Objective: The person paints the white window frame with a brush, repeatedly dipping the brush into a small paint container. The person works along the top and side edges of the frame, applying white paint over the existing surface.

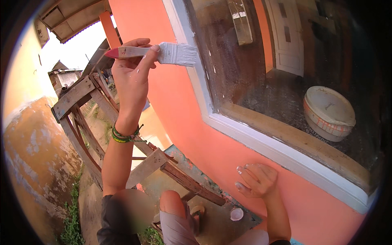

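Seen from the head camera, the left hand [132, 69] is raised high, its fingers and thumb pinched around the pale wooden handle of a flat paintbrush with a red tip and white-coated bristles [163, 53]; the bristles lie against the white-painted window frame [261, 136] at its upper left upright, where the frame meets the salmon-orange plastered wall [192, 134]. A green and dark woven wristband [123, 136] circles that wrist. The right hand [255, 179] is lower down, holding nothing, with its fingers curled loosely together and resting against the orange wall just under the frame's bottom rail; white paint marks the fingertips. Behind the dusty, streaked window glass [245, 73], a round cream-coloured lidded tub with an orange band [328, 112] sits on a dark floor inside, near the wooden inner sill, and a white panelled door [288, 34] shows further back. Below, a weathered grey wooden scaffold of rough planks [81, 98] leans close to the wall, with bent knees over it and a small round white lid or cap [236, 214] lying on the grey concrete ledge [216, 228] near a foot. To the left stands a peeling orange-yellow wall [32, 155] with grass at its base, and roofs of neighbouring houses sit under a bright sky.
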`<state>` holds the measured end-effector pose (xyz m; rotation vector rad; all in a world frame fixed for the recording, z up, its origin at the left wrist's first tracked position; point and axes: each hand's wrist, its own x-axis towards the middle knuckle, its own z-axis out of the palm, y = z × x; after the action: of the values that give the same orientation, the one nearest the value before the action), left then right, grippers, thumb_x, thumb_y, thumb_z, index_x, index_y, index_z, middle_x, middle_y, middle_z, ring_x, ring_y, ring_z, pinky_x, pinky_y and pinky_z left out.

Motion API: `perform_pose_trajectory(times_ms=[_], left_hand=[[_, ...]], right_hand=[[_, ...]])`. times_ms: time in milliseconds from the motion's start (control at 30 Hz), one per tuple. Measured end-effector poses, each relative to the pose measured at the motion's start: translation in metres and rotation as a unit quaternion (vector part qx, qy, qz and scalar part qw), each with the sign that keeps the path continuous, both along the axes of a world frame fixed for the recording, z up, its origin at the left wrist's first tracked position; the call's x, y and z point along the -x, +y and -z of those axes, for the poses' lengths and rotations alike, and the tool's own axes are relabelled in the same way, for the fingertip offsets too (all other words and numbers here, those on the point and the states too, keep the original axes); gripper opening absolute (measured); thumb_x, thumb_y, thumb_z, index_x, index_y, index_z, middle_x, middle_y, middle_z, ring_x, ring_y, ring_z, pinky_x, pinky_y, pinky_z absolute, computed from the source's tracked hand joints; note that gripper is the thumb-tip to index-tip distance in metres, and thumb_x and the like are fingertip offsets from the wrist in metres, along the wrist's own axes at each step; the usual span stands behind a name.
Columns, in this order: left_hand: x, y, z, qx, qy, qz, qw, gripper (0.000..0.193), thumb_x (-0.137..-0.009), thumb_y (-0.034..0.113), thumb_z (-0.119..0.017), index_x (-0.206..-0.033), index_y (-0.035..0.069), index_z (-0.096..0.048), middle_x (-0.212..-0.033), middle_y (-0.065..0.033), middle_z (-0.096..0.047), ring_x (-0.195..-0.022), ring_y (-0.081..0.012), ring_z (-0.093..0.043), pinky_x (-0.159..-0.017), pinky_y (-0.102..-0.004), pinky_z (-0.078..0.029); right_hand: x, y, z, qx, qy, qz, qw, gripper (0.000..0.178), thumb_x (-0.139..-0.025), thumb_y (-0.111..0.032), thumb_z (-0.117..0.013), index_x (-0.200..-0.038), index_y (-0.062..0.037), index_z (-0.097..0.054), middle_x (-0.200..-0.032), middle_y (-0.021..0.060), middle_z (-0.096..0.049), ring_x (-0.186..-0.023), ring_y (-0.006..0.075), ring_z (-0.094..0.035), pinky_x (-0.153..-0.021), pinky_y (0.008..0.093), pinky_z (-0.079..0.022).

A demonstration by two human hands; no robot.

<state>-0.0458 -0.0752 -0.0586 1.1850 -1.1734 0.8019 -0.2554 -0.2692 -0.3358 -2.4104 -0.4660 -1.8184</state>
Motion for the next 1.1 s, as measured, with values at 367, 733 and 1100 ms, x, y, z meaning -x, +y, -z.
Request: perform_pose_trajectory(times_ms=[367, 733, 1100], left_hand=[[-0.013, -0.026, -0.029, 0.089, -0.089, -0.077, 0.989, 0.023, -0.087, 0.011, -0.082, -0.099, -0.005, -0.069, -0.084, -0.0075, -0.072, -0.073, -0.0106, -0.066, -0.066, -0.0229, -0.052], [-0.028, -0.028, -0.021, 0.108, -0.051, -0.048, 0.992, 0.019, -0.089, 0.009, -0.080, -0.095, -0.005, -0.068, -0.082, -0.0089, -0.071, -0.072, -0.0119, -0.066, -0.067, -0.0247, -0.052], [-0.022, -0.045, -0.032, 0.121, -0.071, -0.038, 0.989, 0.019, -0.090, 0.009, -0.080, -0.093, -0.006, -0.066, -0.081, -0.0096, -0.071, -0.072, -0.0129, -0.066, -0.067, -0.0260, -0.054]], right_hand=[[0.002, 0.001, 0.004, -0.004, -0.009, 0.000, 1.000, 0.022, -0.084, -0.029, -0.072, -0.093, -0.0084, -0.076, -0.083, 0.0047, -0.066, -0.061, 0.0181, -0.062, -0.054, 0.0297, -0.051], [-0.013, 0.006, -0.026, -0.028, -0.004, -0.038, 0.999, 0.029, -0.078, -0.030, -0.075, -0.098, -0.0097, -0.075, -0.089, 0.0012, -0.066, -0.068, 0.0162, -0.063, -0.058, 0.0288, -0.052], [-0.018, 0.007, -0.022, 0.008, 0.019, -0.010, 1.000, 0.028, -0.075, -0.025, -0.076, -0.097, -0.0078, -0.073, -0.084, 0.0020, -0.065, -0.066, 0.0177, -0.063, -0.058, 0.0295, -0.053]])
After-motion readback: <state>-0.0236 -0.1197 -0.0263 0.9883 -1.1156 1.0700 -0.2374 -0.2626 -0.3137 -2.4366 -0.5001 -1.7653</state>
